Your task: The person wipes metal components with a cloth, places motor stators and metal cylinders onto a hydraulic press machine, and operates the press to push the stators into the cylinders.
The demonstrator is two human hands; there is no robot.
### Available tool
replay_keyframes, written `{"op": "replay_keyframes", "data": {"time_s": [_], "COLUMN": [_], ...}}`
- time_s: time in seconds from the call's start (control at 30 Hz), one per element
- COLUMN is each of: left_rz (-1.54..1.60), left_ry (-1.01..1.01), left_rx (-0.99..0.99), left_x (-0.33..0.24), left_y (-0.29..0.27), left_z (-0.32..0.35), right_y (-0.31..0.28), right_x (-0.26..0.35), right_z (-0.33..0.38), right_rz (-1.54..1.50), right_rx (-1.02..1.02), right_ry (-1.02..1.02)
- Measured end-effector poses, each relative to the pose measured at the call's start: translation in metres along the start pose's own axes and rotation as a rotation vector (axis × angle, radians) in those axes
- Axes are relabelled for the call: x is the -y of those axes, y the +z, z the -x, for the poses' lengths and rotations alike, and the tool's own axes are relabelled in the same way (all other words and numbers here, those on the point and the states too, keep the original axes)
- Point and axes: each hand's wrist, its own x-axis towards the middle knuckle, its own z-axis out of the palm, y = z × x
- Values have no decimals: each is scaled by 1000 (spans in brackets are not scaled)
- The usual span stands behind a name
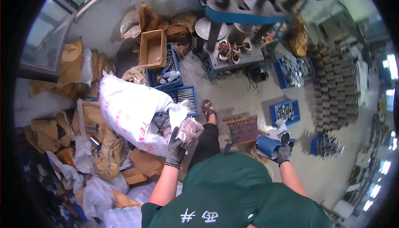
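My left hand (176,149), in a grey glove, grips a clear plastic bag (191,132) with pinkish-brown contents that I cannot make out. The bag is beside the mouth of a large white woven sack (131,107) with red print, which bulges with dark things inside. My right hand (284,150), also gloved, is closed at the edge of a blue, box-like piece (268,145). Crumpled white material (279,130) lies just beyond its fingers. Whether those fingers hold the blue piece or the white material is hard to see.
Ahead are a wooden box (153,49), a blue crate of metal rods (186,99) and a machine with a blue frame (249,18). Blue bins of metal parts (284,112) stand right, near stacked brown blocks (334,88). A slatted wooden stool (242,130) is before me. Paper sacks (109,155) crowd the left.
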Motion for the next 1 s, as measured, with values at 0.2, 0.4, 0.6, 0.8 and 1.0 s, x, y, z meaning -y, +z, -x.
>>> {"op": "replay_keyframes", "data": {"time_s": [0.2, 0.4, 0.6, 0.8, 1.0], "left_rz": [72, -101, -725, -97, -250], "left_ry": [-124, -93, 85, 38, 126], "left_rx": [-169, -266, -601, -710, -568], "left_x": [17, 85, 204, 191, 206], "left_y": [67, 72, 122, 188, 158], "left_z": [-134, -208, -184, -137, -258], "right_y": [94, 214, 245, 256, 314], "right_x": [181, 239, 276, 286, 218], "right_z": [-114, -155, -173, -214, -336], "right_rz": [602, 821, 1276, 1478, 1592], "right_rx": [125, 340, 559, 509, 704], "right_ry": [-405, -649, -697, -781, -687]}}
